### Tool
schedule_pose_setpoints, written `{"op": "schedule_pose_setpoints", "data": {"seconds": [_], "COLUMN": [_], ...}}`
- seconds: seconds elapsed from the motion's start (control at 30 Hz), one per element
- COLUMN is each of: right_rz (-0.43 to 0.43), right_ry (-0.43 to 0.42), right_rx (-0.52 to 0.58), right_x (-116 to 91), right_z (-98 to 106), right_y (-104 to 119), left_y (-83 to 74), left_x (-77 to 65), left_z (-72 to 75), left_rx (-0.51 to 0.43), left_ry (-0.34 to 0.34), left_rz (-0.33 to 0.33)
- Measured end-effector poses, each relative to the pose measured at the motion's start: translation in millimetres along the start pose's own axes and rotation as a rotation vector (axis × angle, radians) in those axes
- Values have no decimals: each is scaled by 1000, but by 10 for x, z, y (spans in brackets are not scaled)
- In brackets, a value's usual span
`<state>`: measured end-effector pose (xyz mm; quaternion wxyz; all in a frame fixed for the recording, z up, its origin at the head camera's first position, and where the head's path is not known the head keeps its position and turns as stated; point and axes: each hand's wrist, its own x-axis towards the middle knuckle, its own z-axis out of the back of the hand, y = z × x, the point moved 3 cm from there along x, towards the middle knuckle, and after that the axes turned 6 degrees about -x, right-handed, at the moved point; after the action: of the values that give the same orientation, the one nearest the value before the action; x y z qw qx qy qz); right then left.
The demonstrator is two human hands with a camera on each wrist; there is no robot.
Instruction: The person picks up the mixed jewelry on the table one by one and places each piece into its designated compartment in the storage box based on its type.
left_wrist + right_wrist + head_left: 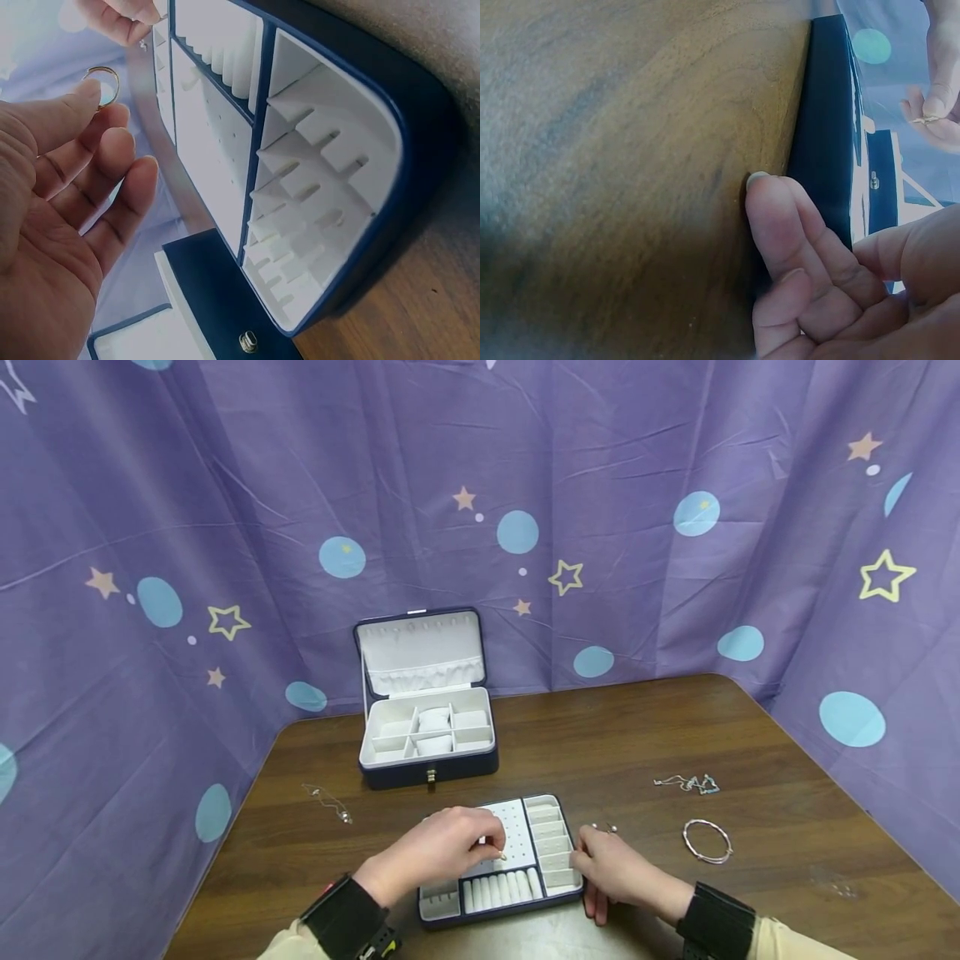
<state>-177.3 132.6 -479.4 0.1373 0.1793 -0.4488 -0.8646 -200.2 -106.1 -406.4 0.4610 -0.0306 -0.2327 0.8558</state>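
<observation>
My left hand is above the navy jewelry tray and pinches a small gold ring between thumb and forefinger. In the left wrist view its other fingers are loosely bent. The tray has a white panel with small holes, padded ring rolls, notched slots and a column of small compartments. At the tray's right edge, my right hand grips the side, thumb at the rim and fingers curled against the outer wall.
An open navy jewelry box with white compartments stands behind the tray. A fine necklace lies on the left. To the right are a chain with blue pieces, a bangle, small earrings and a clear packet.
</observation>
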Motion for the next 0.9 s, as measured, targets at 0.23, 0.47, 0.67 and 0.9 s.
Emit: {"op": "schedule_pose_setpoints", "data": {"seconds": [0.23,0.47,0.67,0.9], "right_rz": [-4,-5,9,20], "right_ry": [-3,-5,-8,-12], "right_rx": [4,7,13,2], "right_x": [2,7,10,14], "right_z": [-2,-3,-9,-9], "right_y": [-4,-10,-28,-25], "left_y": [-31,-75,-100,-114], "left_x": [38,89,142,176], "left_z": [-38,-86,-144,-199], "left_rx": [72,101,113,129], "left_ry": [-15,-18,16,37], "left_rz": [-46,-68,-75,-97]}}
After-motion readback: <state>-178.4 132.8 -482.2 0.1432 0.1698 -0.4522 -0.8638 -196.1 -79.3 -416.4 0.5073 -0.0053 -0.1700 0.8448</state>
